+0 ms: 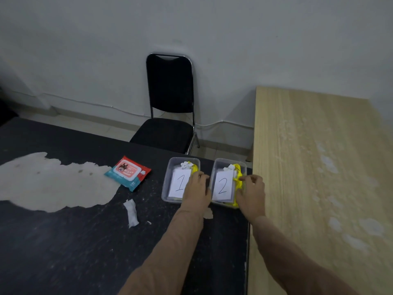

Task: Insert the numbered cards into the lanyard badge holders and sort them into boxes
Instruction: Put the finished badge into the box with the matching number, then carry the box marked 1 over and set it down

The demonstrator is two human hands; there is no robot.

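Dim, flat indoor light, cool grey cast, source not visible. Shadows soft and faint, even under the chair (pixel 168 133). Black table (pixel 63 241) loses detail; wooden table (pixel 319 167) on the right reads brightest. Card 1 (pixel 178 184) and card 2 (pixel 222 186) are readable, yellow lanyard (pixel 238 168) pops. Mild softness overall. Wide-angle bowing at the edges; base of the far wall (pixel 212 28) curves.

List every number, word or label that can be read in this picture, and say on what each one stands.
"1": handwritten, on the left white card, in the left plastic box.
"2": handwritten, on the right white card, in the right plastic box.
Wet wipes pack: printing too blurred to read.
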